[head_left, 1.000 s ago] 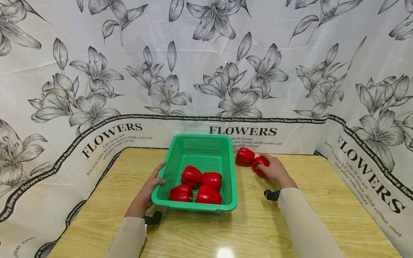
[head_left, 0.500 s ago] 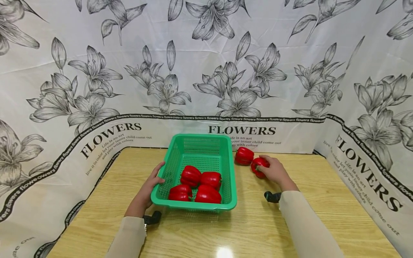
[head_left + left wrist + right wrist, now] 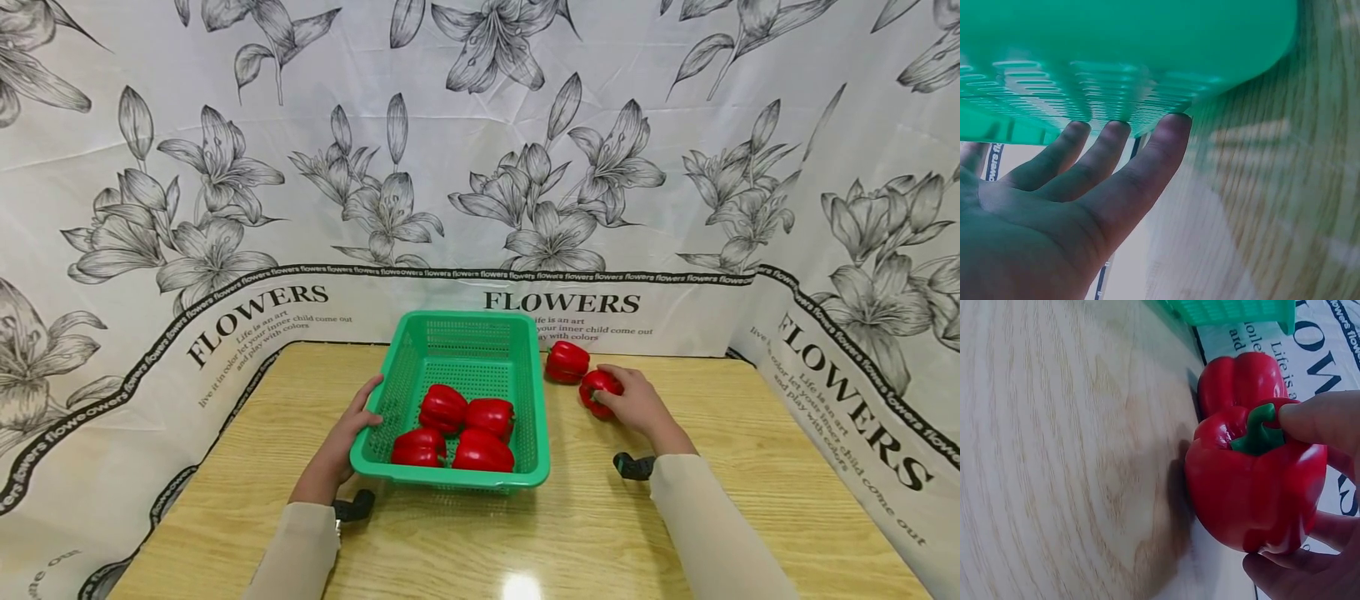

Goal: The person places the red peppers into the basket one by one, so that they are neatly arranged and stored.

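Note:
My left hand (image 3: 348,433) is at the left side of a green plastic basket (image 3: 543,433), its thumb over the rim. In the left wrist view the fingertips (image 3: 1172,128) press the slotted outer wall of the basket. To the right of the basket, my right hand (image 3: 637,404) grips a glossy red bell pepper (image 3: 597,390). The right wrist view shows the thumb beside the green stem (image 3: 1260,428) and other fingers round the far side of the pepper (image 3: 1254,494). A second red bell pepper (image 3: 567,362) lies just behind the held one.
Several red bell peppers (image 3: 483,450) lie in the near half of the basket. All of this stands on a wood-grain table (image 3: 600,533). White cloth with printed flowers (image 3: 495,192) encloses the back and both sides, close behind the basket and the loose pepper.
My right hand and its bell pepper have shifted slightly left and toward me, while the thumb has come over the pepper's top. My left hand and the basket look the same.

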The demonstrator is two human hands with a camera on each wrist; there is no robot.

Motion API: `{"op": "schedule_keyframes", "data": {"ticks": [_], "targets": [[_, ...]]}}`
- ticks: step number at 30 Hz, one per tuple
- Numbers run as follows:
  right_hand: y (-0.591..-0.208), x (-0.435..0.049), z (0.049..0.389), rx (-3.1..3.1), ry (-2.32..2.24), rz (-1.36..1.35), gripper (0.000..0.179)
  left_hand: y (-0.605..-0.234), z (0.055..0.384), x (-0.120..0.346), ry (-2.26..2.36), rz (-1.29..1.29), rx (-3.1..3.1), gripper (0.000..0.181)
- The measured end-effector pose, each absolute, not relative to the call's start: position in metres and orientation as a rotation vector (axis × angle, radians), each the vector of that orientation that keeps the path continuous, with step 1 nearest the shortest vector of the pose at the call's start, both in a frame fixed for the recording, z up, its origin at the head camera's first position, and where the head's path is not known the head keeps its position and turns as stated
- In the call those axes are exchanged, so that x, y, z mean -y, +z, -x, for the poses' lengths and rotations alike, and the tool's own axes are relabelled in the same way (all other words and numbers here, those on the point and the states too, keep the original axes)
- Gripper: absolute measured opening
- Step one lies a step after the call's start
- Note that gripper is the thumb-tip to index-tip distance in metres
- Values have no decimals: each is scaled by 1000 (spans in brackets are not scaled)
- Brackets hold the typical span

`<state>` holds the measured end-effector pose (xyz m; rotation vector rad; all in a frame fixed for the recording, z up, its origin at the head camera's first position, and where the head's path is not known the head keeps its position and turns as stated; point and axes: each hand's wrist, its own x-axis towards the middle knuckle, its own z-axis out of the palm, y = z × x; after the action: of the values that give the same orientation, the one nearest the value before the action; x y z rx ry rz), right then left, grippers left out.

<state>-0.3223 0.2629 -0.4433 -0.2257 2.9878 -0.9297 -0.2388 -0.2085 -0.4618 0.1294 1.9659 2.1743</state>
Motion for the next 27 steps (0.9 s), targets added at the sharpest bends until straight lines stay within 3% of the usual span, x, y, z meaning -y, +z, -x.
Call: {"op": "schedule_keyframes", "data": {"ticks": [27], "targets": [[-406,-235,301,-3103,-927,505,54,-462,238,208,2175,-134,-1967,76]]}}
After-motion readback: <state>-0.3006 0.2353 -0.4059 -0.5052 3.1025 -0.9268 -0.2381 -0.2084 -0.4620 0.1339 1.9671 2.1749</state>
